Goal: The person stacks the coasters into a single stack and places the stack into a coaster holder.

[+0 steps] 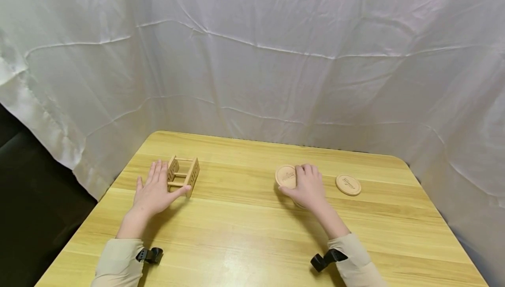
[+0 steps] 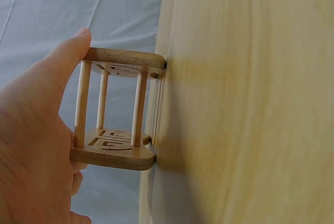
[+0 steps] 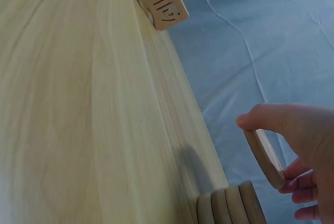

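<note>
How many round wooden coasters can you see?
6. One coaster is pinched in the right hand, four stacked coasters stand below it, and one lone coaster lies to the right. The hand partly hides the stack from above.

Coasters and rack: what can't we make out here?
Coaster stack: right wrist view, cut off by the bottom edge; head view, mostly hidden by the held coaster and right hand.
Lettering on the loose coaster: head view, too small to read.
Rack: right wrist view, cut off by the top edge.
</note>
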Motion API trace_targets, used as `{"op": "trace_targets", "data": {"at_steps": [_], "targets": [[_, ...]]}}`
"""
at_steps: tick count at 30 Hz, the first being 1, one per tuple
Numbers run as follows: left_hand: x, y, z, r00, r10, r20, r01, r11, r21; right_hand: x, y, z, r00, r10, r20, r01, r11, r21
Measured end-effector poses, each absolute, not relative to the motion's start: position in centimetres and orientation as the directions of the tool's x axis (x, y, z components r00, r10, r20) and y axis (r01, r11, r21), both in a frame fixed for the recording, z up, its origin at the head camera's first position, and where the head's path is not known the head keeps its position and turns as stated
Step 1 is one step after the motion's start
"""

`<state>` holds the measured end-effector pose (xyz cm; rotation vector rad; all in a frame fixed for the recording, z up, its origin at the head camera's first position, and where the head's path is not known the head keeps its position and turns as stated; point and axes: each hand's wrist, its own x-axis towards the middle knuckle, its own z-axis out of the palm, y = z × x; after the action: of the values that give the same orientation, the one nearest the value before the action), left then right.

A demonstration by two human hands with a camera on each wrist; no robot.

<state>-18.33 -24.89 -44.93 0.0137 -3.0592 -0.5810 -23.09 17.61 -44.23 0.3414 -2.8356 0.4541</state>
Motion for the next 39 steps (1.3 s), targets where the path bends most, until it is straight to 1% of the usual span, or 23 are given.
{"op": "trace_targets", "data": {"at_steps": [3, 11, 22, 39], "targets": [[-18.3, -24.9, -44.9, -1.0, -0.014, 0.026, -0.004, 0.931, 0.366, -22.8, 18.2, -44.2, -0.938, -0.198, 0.284, -0.273, 0.927, -0.259], [-18.3, -24.9, -45.0, -0.999, -0.015, 0.037, -0.001, 0.928, 0.371, -21.8, 20.3, -43.8, -0.937, -0.196, 0.289, -0.275, 0.924, -0.267], [-18.5, -25.0, -45.1, -0.999, -0.015, 0.04, 0.001, 0.932, 0.363, -21.1, 23.1, -44.0, -0.958, -0.165, 0.236, -0.231, 0.929, -0.289], [-18.4, -25.1, -45.1, -0.999, -0.016, 0.038, -0.002, 0.932, 0.363, -20.7, 24.3, -45.0, -0.96, -0.174, 0.221, -0.23, 0.938, -0.26]]}}
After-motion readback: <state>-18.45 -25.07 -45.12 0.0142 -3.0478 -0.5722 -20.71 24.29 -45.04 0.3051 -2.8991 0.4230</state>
